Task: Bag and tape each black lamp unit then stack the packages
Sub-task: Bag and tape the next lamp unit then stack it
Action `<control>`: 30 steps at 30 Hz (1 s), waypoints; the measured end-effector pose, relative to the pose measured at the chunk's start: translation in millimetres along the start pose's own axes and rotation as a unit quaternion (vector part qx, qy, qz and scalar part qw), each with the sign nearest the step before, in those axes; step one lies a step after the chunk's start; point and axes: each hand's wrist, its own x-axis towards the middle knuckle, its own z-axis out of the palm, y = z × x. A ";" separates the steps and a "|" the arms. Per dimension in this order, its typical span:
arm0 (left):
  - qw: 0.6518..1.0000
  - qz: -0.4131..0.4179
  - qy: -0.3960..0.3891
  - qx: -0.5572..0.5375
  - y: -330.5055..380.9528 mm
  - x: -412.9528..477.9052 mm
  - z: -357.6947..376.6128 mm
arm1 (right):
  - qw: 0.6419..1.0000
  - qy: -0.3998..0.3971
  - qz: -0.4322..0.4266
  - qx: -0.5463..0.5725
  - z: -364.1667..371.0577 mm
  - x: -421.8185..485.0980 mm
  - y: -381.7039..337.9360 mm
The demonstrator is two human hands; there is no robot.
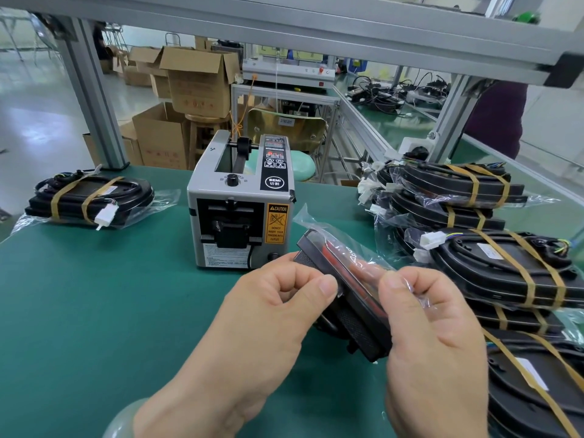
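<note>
A black lamp unit (354, 314) with a red lens stands on edge in a clear plastic bag (319, 226) just in front of me. My left hand (268, 317) grips its near left edge with curled fingers. My right hand (433, 336) pinches the bag film against the unit's right side. A taped, bagged package (88, 197) lies at the table's far left. Several taped packages (493, 267) are piled on the right.
A grey tape dispenser machine (243, 203) stands in the middle of the green table (94, 311), just beyond my hands. Aluminium frame posts (91, 96) rise at the table's back edge. Cardboard boxes (196, 83) sit on the floor behind.
</note>
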 end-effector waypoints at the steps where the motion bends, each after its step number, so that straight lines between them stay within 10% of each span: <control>1: 1.000 0.001 0.000 0.002 -0.8 0.4 0.5 | 1.000 -0.002 0.000 0.004 0.1 -0.1 0.0; 30: 0.994 -0.005 0.093 0.059 -10.4 4.7 5.4 | 1.000 -0.002 -0.001 0.005 1.8 -2.7 -1.9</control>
